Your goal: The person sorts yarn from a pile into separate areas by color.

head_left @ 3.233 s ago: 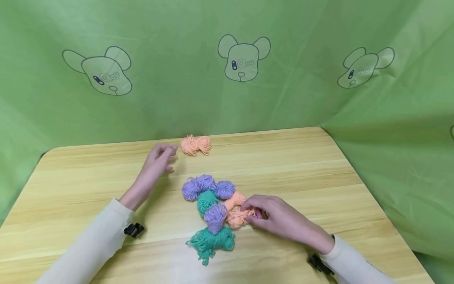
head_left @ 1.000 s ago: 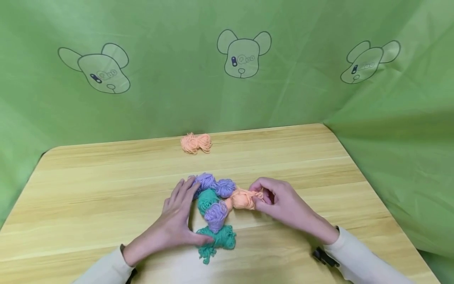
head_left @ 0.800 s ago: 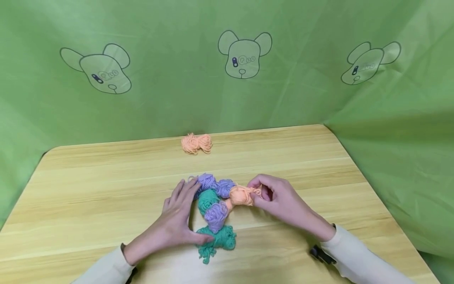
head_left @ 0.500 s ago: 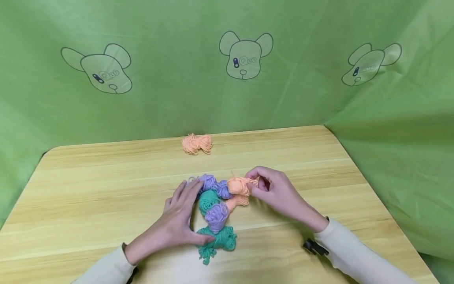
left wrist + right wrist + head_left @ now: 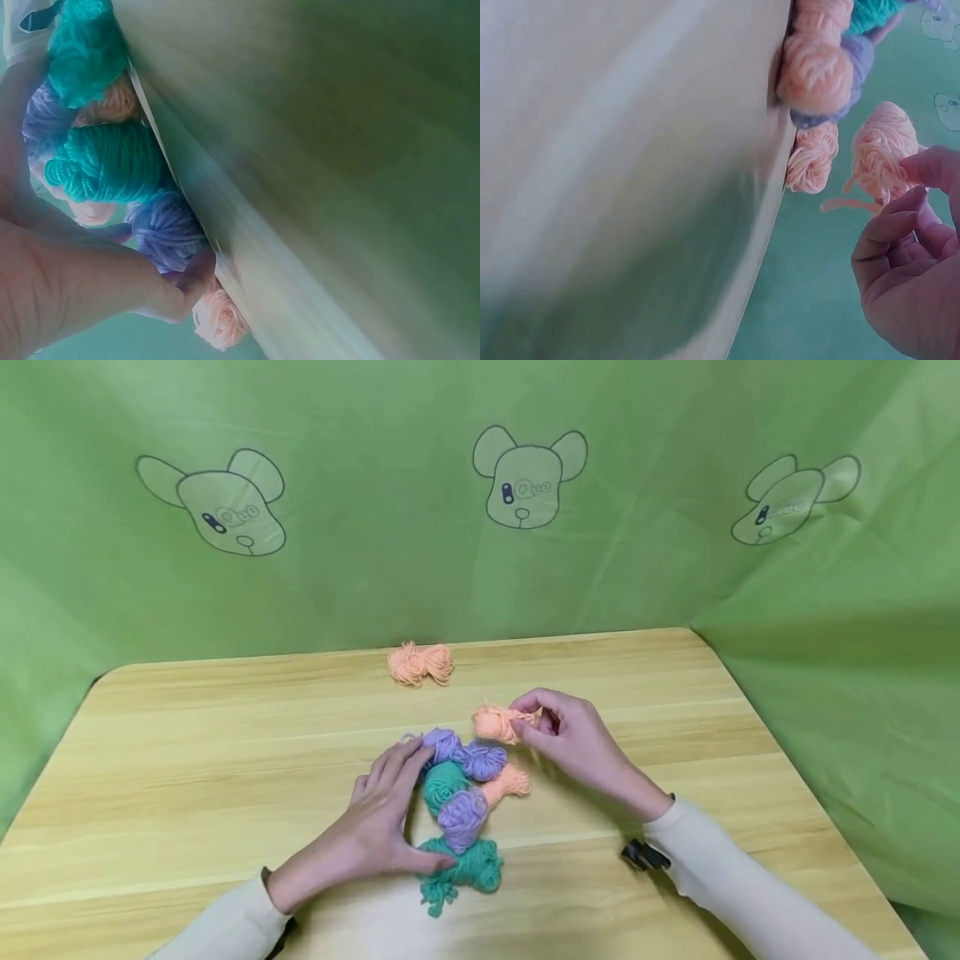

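The right hand (image 5: 570, 739) is pinching an orange yarn ball (image 5: 493, 723); the left hand (image 5: 382, 827), fingers flat, is pressing the yarn pile (image 5: 459, 802). Loose strands could be snagging, dragging the pile along.

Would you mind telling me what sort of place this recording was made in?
Probably a small staged recording booth, not a home: a green cartoon-printed cloth backdrop wraps round a wooden table, which bears only small yarn bundles.
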### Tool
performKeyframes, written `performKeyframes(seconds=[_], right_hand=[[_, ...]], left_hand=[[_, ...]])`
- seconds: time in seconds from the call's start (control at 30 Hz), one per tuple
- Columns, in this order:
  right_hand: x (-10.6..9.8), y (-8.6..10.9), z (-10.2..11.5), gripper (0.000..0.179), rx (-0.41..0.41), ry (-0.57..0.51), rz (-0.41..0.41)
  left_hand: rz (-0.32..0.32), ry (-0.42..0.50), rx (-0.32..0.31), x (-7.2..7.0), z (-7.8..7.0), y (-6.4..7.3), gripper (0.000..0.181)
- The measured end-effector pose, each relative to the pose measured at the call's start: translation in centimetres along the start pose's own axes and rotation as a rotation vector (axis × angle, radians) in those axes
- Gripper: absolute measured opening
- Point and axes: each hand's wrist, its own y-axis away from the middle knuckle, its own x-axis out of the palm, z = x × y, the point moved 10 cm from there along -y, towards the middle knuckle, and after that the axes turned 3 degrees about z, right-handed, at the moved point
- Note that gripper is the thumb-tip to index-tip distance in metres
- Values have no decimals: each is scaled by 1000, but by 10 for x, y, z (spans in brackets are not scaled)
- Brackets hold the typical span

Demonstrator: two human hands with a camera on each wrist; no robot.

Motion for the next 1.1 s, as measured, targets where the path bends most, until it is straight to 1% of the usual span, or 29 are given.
performKeyframes(seconds=[0.3,0.5,0.63,0.8,0.9,1.1], right_hand=[[-7,-21,-11,15,36,36,-19],[-7,-38,-13,14,43,50,-21],[-7,-48,-19,15,65,55,-20],[-5,-56,-30,16,111,38,-15],[-1,-60,-36,17,131,30,-7],[4,-71,-45,18,164,13,-9]], left_hand=[[7,16,3,0,0,-1,133],[10,26,5,-1,0,-2,132],[9,31,3,0,1,-2,132],[27,54,8,3,0,-4,132],[44,59,0,5,0,-3,132],[51,58,-2,4,1,-2,131]])
